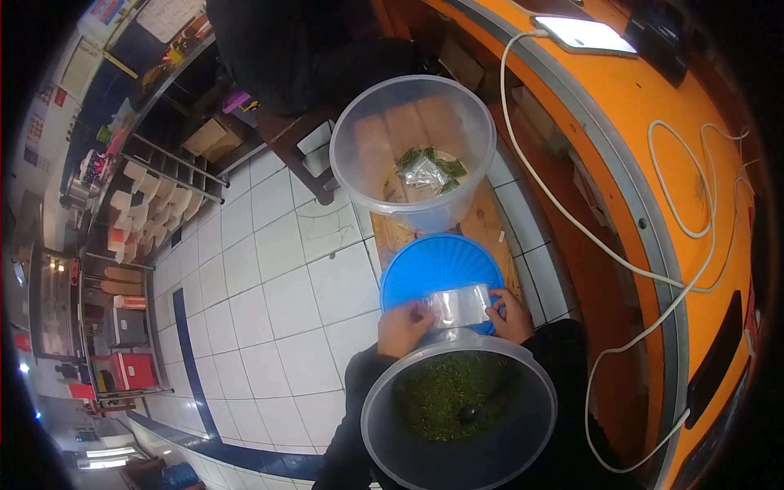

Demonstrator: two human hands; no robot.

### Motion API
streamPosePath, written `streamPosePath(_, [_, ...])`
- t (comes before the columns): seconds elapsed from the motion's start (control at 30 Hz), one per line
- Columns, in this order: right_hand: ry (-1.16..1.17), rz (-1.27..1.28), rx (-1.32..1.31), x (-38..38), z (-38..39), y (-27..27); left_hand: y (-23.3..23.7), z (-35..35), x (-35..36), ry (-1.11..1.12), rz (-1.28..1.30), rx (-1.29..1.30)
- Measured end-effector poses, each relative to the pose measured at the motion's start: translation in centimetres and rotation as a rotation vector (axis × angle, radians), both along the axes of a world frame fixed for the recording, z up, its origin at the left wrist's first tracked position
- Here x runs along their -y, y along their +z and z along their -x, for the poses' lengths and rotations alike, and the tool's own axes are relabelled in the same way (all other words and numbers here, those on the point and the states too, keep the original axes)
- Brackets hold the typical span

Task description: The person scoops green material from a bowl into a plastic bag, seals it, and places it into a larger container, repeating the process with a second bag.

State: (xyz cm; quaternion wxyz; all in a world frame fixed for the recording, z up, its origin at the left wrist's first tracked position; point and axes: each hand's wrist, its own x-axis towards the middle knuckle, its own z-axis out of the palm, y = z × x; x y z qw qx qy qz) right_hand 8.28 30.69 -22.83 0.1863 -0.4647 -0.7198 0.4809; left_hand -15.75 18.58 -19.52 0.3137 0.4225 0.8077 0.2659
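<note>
My left hand (404, 328) pinches one end of a small clear plastic bag (459, 308), and my right hand (511, 317) pinches the other end. The bag is stretched flat between them, and I make out nothing inside it. Beneath it lies a ribbed blue lid (437, 260) on a wooden bench (498, 233). Close to my body, below my hands, stands a translucent bucket (377, 425) holding chopped green leaves (445, 388). A dark rounded object (470, 413), perhaps a spoon, rests among the leaves. A second translucent bucket (355, 139) on the bench contains several clear packets with green contents (429, 171).
On my right runs an orange counter (621, 106) with a lit phone (584, 35) and a white cable (572, 237). A person in dark clothes (269, 57) is beyond the far bucket. Racks with white containers (155, 208) line the left side, past the tiled floor (269, 286).
</note>
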Motion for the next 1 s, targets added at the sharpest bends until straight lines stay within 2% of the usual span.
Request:
streamPosePath(0.23, [0.014, 0.016, 0.005, -0.2, -0.3, -0.7, -0.4, 0.9, 0.5, -0.005, -0.146, 0.144])
streamPosePath(0.33, [0.009, 0.036, -0.067, -0.2, -0.5, -2.2, 1.2, 1.4, 1.5, 0.094, -0.094, 0.245])
streamPosePath(0.43, [0.035, 0.049, -0.113, -1.0, -0.8, -3.3, 0.7, 2.9, 3.5, 0.212, -0.236, 0.336])
streamPosePath(0.5, [0.055, 0.152, -0.226, -1.4, -2.1, -4.3, 0.7, 3.9, 5.3, 0.283, -0.327, 0.373])
streamPosePath(0.6, [0.057, 0.205, -0.249, -0.7, -3.5, -2.6, 4.3, 4.3, 9.2, 0.436, -0.442, 0.424])
streamPosePath(0.67, [-0.033, 0.265, -0.304, -0.6, -6.5, -2.7, 6.8, 3.9, 12.9, 0.633, -0.556, 0.442])
streamPosePath(0.73, [-0.148, 0.462, -0.372, 0.9, -9.2, 0.1, 10.2, 2.5, 16.4, 0.754, -0.601, 0.42])
streamPosePath(0.8, [-0.036, -0.141, -0.119, 5.8, -11.8, 4.8, 12.9, 0.6, 19.4, 0.804, -0.67, 0.419])
streamPosePath(0.83, [-0.016, -0.135, -0.121, 8.1, -12.7, 6.8, 14.0, -0.4, 20.9, 0.824, -0.671, 0.411])
streamPosePath(0.9, [-0.081, -0.35, 0.032, 12.3, -14.5, 10.2, 15.8, -2.8, 23.1, 0.786, -0.746, 0.411])
streamPosePath(0.93, [-0.085, -0.345, 0.052, 14.2, -15.4, 11.7, 17.0, -4.1, 23.6, 0.788, -0.776, 0.409])
streamPosePath(1.0, [0.03, -0.553, 0.151, 17.5, -16.9, 14.7, 19.8, -6.8, 24.1, 0.773, -0.807, 0.397])
